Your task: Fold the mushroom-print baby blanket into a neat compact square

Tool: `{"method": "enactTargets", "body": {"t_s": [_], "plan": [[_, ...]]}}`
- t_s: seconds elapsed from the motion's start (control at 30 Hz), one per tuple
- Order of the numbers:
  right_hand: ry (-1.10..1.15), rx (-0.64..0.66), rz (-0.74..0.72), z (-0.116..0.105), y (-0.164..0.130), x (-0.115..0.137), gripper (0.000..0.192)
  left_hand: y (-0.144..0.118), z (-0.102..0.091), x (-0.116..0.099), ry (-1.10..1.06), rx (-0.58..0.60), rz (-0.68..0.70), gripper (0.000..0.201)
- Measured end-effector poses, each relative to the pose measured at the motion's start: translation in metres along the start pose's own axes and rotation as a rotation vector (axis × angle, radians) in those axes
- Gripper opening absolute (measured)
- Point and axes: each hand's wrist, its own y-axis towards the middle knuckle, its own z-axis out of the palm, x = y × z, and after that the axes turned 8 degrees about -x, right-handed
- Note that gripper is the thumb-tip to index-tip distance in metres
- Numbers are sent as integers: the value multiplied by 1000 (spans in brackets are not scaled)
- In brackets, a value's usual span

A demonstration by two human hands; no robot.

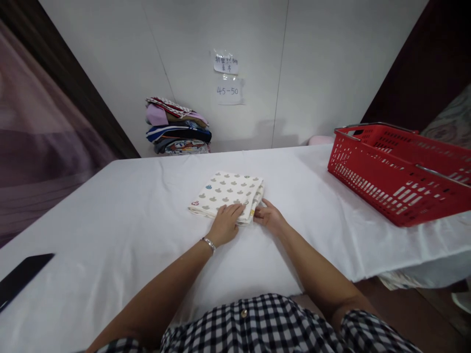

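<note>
— What sits at the middle of the frame?

— A folded cloth (pixel 226 192), cream-white, printed with small grey shapes and a few coloured ones in blue and pink.

— How does it lie?

— Flat on the white surface, folded into a neat rectangle, turned slightly so its long side runs from lower left to upper right. Stacked layers show along its right edge, and a small yellow tag shows at its lower right corner.

A red basket (pixel 397 171) is set on the white table (pixel 110 220), at its right edge. A stack of folded clothes (pixel 178 126) is piled beyond the table's far edge, against the wall. A dark phone (pixel 20 277) is laid at the table's left edge.
</note>
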Motion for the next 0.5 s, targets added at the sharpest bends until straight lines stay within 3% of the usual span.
{"method": "enactTargets", "body": {"t_s": [0.2, 0.5], "plan": [[107, 27, -43, 6, -6, -3, 68, 1, 4, -4, 45, -63, -77, 68], [64, -42, -68, 6, -3, -2, 57, 11, 4, -1, 59, -83, -135, 57]]}}
